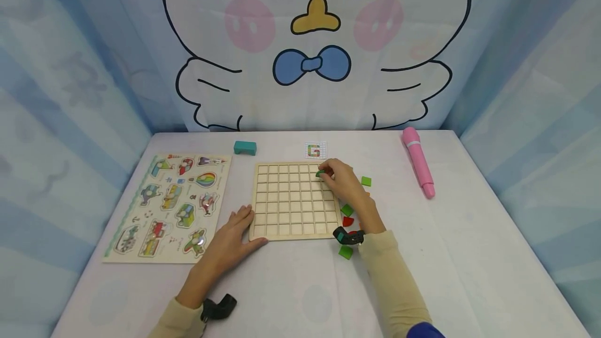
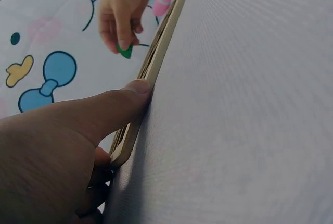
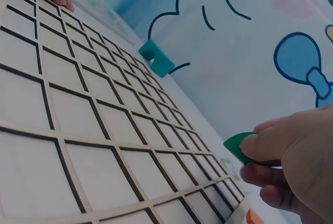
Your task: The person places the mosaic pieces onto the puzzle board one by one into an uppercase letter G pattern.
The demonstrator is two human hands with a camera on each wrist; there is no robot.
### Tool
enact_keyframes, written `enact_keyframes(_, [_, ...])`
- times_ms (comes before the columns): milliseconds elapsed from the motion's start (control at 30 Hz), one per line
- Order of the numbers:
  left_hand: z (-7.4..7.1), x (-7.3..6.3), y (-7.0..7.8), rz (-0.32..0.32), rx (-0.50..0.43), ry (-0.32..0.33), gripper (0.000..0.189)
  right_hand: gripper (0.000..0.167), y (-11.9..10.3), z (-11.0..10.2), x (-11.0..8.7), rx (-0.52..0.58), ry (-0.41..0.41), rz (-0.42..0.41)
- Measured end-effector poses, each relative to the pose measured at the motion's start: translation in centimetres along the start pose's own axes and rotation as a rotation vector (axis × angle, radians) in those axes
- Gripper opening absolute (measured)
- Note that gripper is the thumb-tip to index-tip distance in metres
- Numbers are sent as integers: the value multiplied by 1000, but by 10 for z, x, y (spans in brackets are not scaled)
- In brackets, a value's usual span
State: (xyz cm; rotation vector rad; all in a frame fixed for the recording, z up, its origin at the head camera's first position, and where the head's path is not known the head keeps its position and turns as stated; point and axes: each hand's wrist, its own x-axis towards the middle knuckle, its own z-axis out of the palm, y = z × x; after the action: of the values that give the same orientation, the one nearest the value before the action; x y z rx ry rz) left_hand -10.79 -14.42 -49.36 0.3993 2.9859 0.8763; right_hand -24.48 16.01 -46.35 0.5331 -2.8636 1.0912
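The left hand (image 1: 233, 238), fingers spread, braces the near-left corner of the grid board (image 1: 296, 202), mid-tabletop (image 1: 469, 254); steady pressure there should prevent sliding. Near the far-right corner, 1 green piece (image 1: 320, 173) is pinched by the right hand (image 1: 345, 184): best lowered level, aligned with 1 cell.

The piece (image 3: 236, 145) is green, the gridded board (image 1: 295, 201) beige.

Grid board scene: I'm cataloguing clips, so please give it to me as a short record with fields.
Left hand: touches near-left corner of wooden grid board
Right hand: pinches green curved-edged tile above the board's far-right part
Right of board: green square tiles, red tiles
Beyond board: teal arch block, small pattern card
Left of board: picture puzzle board
Far right: pink pen-shaped object
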Motion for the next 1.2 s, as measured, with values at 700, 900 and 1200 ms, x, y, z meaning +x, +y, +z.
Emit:
enact_keyframes(700, [1, 1, -1, -1, -16, 2, 86, 20, -30, 26, 26, 19, -74, -93])
enact_keyframes(900, [1, 0, 0, 2, -24, 6, 85, 20, -37, 37, 32, 35, -101, -83])
enact_keyframes(1200, [0, 0, 0, 3, -24, 16, 84, 21, -49, 53, 41, 37, -132, -98])
